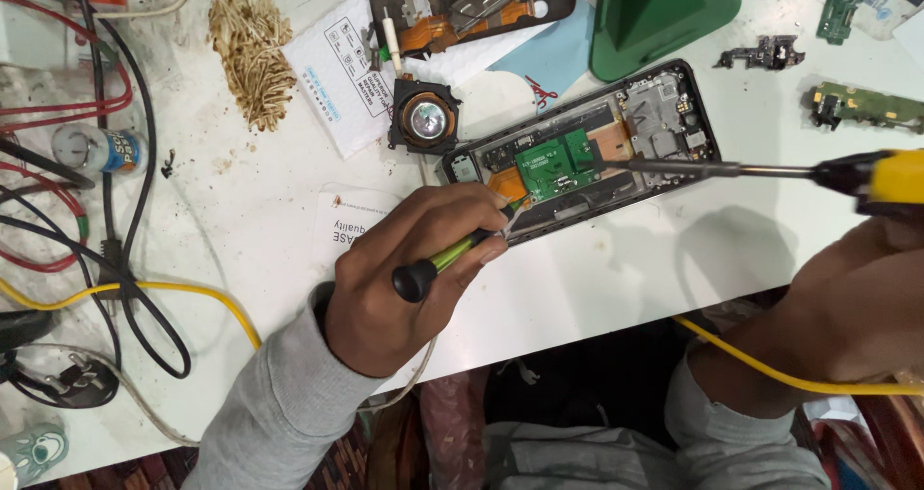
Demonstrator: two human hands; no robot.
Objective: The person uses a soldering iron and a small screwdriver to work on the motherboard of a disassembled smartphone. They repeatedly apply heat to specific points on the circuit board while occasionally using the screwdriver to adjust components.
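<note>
Opened phone lies back-up on white table, centre frame, green board exposed. Left hand fingers clamped on green-handled tool, tip at phone's lower-left edge. Right hand mostly out of frame; grip cannot tell. Yellow-handled soldering iron tip touching board area. Loose camera module just beside phone.

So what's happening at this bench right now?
A person is working on an opened phone lying on a white table. The left hand grips a small tool with a green and black handle, its tip at the phone's near edge. The right hand holds a yellow-handled soldering iron whose tip rests by the green circuit board. Loose parts lie around.
</note>
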